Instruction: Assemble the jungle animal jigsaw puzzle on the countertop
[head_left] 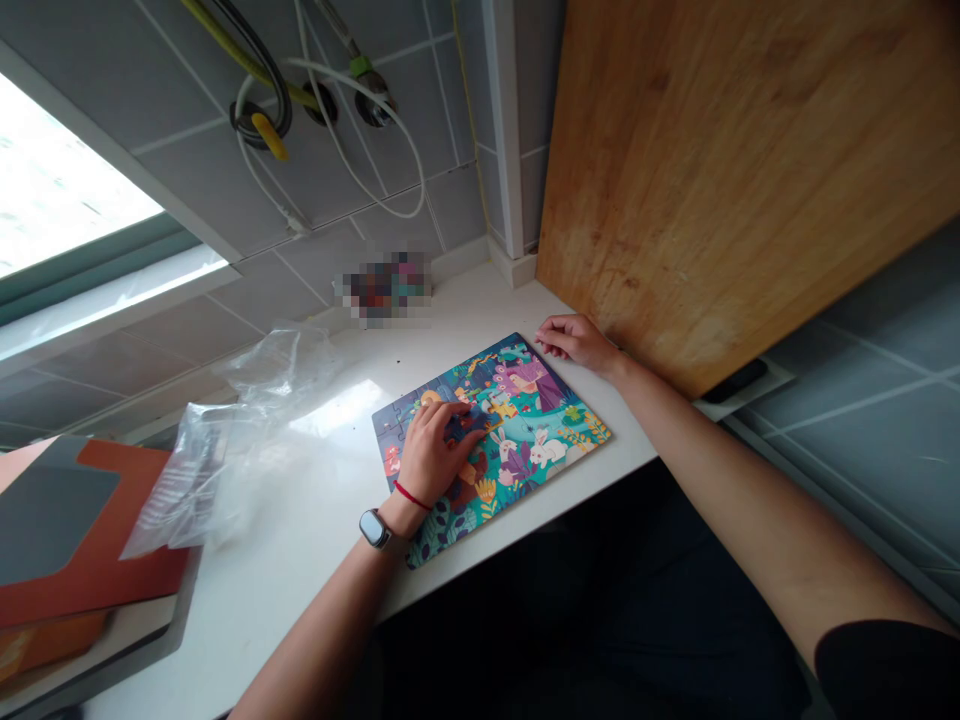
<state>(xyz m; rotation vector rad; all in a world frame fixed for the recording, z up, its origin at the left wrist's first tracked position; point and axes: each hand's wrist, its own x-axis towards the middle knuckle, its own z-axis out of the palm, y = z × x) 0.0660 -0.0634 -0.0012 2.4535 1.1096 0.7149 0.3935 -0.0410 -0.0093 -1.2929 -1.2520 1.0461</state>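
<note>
A colourful jigsaw puzzle [547, 450] with rabbits, plants and a purple hedgehog-like figure lies flat on the white counter. On its left half rests my left hand [435, 450], palm down, fingers stretched out and thumb apart, covering part of the picture. Whether a loose piece lies beneath those fingers is hidden. Just beyond the puzzle's right corner, my right hand [576, 342] rests on the counter with its fingers loosely curled together; nothing shows in them. A watch and a red cord are on my left wrist.
A crumpled clear plastic bag [225, 450] lies left of the puzzle, near an orange and grey box [142, 500]. A pixelated object [386, 287] stands by the tiled wall. At right leans a large wooden board [712, 180]. Hoses [352, 150] hang above the counter [300, 600].
</note>
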